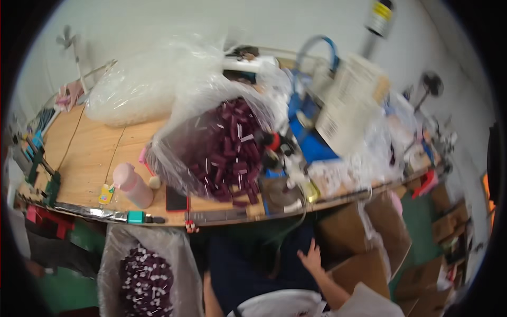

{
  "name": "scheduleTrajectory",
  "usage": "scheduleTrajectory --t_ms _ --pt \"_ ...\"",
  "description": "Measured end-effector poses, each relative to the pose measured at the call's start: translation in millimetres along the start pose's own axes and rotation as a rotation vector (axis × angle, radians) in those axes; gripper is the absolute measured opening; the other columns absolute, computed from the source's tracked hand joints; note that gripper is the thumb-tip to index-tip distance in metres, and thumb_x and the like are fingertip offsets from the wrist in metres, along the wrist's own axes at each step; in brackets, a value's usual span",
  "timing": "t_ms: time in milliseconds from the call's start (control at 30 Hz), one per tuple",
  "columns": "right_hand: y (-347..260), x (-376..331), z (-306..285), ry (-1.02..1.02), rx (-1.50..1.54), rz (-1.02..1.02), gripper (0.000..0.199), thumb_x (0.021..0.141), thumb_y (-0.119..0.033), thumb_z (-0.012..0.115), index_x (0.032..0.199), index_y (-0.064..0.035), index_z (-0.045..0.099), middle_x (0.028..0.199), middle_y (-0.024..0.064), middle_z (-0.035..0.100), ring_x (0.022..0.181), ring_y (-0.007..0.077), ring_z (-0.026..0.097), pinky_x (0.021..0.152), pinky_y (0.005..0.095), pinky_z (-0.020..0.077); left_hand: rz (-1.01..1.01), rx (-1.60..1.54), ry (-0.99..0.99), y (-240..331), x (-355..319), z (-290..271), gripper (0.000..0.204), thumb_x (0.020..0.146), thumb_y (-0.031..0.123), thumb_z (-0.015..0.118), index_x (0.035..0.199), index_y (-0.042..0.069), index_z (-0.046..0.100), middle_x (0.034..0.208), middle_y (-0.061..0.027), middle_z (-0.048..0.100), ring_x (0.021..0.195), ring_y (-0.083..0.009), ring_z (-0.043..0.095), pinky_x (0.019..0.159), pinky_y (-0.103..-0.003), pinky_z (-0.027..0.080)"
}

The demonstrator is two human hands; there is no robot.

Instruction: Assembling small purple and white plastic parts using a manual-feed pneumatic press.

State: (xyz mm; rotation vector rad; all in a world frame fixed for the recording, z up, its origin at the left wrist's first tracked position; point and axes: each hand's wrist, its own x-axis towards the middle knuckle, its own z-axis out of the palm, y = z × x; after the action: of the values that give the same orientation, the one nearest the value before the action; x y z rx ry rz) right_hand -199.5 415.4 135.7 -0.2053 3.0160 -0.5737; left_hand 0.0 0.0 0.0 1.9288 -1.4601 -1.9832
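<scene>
Behind the wooden desk (pixel 90 158) rose a pale wall (pixel 158 24). Nearest, the right hand (pixel 311 257) looked empty, fingers spread, near a cardboard box (pixel 344 224); the left hand was hidden. Beyond the desk's front edge, a plastic bag (pixel 177 132) gaped frontward, probably keeping maroon pieces (pixel 227 145) reachable.

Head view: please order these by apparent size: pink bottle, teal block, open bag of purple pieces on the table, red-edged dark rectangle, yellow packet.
1. Open bag, clearly largest
2. Pink bottle
3. Red-edged dark rectangle
4. Yellow packet and teal block: too alike to rank
</scene>
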Motion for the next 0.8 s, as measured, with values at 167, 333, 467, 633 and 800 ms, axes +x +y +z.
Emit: scheduleTrajectory --t_ms 167,333,467,633,800 --pt "-3.0 -20.8 -39.3 0.043 -0.15 0.017 0.065 0.083 -0.058 0.071 0.107 0.0026 0.062 0.1 0.0236 0.066 0.094 0.0416 0.068 0.078 0.0507 0.0567 1.013 0.187 0.246 17.8 -148.9 1.8 0.018 0.088 0.016 0.069 0.101 0.003 0.066 0.098 -0.0175 0.06 0.097 -0.037 0.059 0.088 -0.045 0.048" --pt "20.6 -54.1 -68.5 0.011 -0.057 0.007 0.044 0.091 -0.044 0.067 0.084 -0.0013 0.07 0.085 0.0243 0.071 0.086 0.0438 0.069 0.077 0.0516 0.0556 1.204 0.859 0.279 36.9 -235.5 13.0 0.027 0.079 0.026 0.08 0.088 0.005 0.065 0.098 -0.0159 0.061 0.099 -0.0358 0.058 0.083 -0.049 0.047" --pt "15.7 -69.8 -88.7 -0.033 -0.023 -0.095 0.036 0.09 -0.037 0.069 0.085 -0.0014 0.07 0.084 0.0246 0.07 0.085 0.0436 0.068 0.076 0.05 0.0558 1.308 1.109 0.198 38.2 -238.8 5.3 0.022 0.08 0.022 0.078 0.086 0.005 0.066 0.097 -0.0147 0.064 0.095 -0.0348 0.062 0.08 -0.049 0.048" --pt "33.0 -120.0 -127.9 -0.728 0.153 -0.38 0.033 0.086 -0.034 0.069 0.075 -0.0026 0.071 0.071 0.0199 0.07 0.068 0.0316 0.071 0.065 0.0426 0.0559 1.343 1.177 0.154 37.8 -248.0 -9.8 0.025 0.086 0.018 0.073 0.098 0.0 0.06 0.096 -0.0183 0.064 0.09 -0.0369 0.066 0.072 -0.047 0.056" --pt "39.2 -139.6 -136.1 -1.199 0.211 -0.129 0.026 0.095 -0.027 0.065 0.088 -0.0036 0.073 0.074 0.0067 0.072 0.064 0.0143 0.068 0.062 0.031 0.0551 1.273 1.136 0.078 46.0 -225.9 -24.0 0.02 0.088 0.017 0.069 0.092 0.0 0.059 0.085 -0.02 0.064 0.079 -0.0409 0.068 0.068 -0.048 0.057"
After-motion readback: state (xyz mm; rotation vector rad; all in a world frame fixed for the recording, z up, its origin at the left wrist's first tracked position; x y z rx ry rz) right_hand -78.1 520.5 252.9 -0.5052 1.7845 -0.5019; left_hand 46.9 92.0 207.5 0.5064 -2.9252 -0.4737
